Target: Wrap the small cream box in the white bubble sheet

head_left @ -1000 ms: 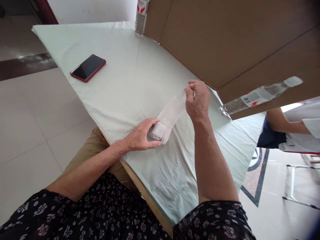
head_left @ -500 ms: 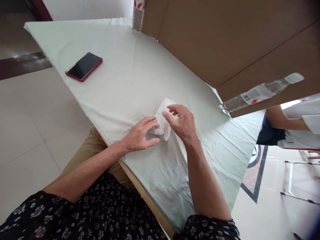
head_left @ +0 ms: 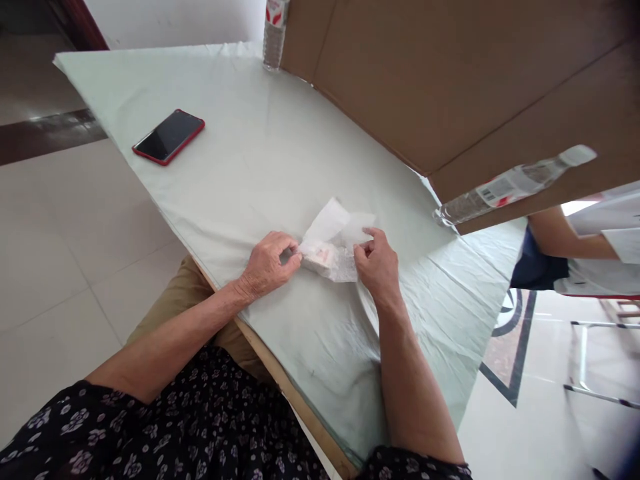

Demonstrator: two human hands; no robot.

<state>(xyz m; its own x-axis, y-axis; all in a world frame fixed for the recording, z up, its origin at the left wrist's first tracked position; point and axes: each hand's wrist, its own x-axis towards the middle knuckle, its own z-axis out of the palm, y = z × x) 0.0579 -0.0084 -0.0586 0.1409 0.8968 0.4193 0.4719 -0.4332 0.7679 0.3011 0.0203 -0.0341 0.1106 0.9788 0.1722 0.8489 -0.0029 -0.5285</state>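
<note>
A small pale block-like item [head_left: 320,255] with faint reddish marks lies on the green-white tablecloth, partly wrapped in thin white foam sheet [head_left: 327,221]. I cannot make out its exact kind. My left hand [head_left: 273,263] pinches the left edge of the wrapping between thumb and forefinger. On the other side, my right hand [head_left: 377,260] has its fingers curled on the right flap of the sheet, which is spread out over the cloth. The item's pale face shows between both hands.
A phone in a red case [head_left: 169,137] lies at the left. A big cardboard panel [head_left: 390,80] stands at the back, with one water bottle [head_left: 273,43] at its far corner and another bottle [head_left: 515,190] at its near end. Another person's arm [head_left: 573,233] shows at right.
The white wrapping has been opened out to the right, exposing the pale item. My right hand has moved right and down with the flap; my left hand has closed on the left edge.
</note>
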